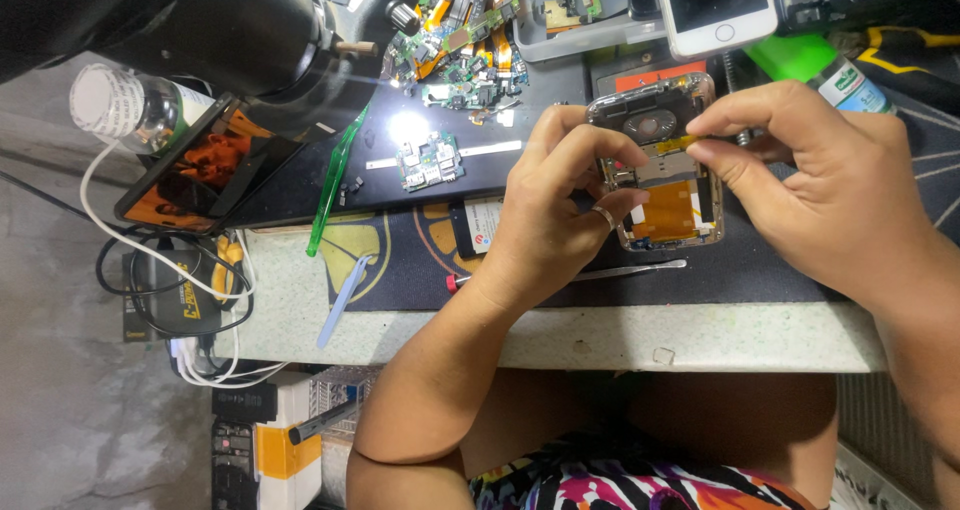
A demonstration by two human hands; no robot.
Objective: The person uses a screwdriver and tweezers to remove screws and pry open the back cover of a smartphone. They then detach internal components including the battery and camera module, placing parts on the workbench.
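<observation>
An opened phone [665, 185] with a clear frame, bare circuitry and an orange flex sheet lies on a dark work mat [760, 270]. My left hand [555, 210], a ring on one finger, grips the phone's left side. My right hand [820, 175] pinches a small yellow flex strip [672, 143] over the phone's upper part. A metal spudger [630, 269] lies just below the phone.
A loose circuit board [430, 160] and a green plastic tool [332, 185] lie left of my hands. Several boards and flex parts [460, 40] are heaped behind. A white phone [715, 8], a bottle [130, 105], a lit phone screen [200, 170] and white cables [190, 280] lie around.
</observation>
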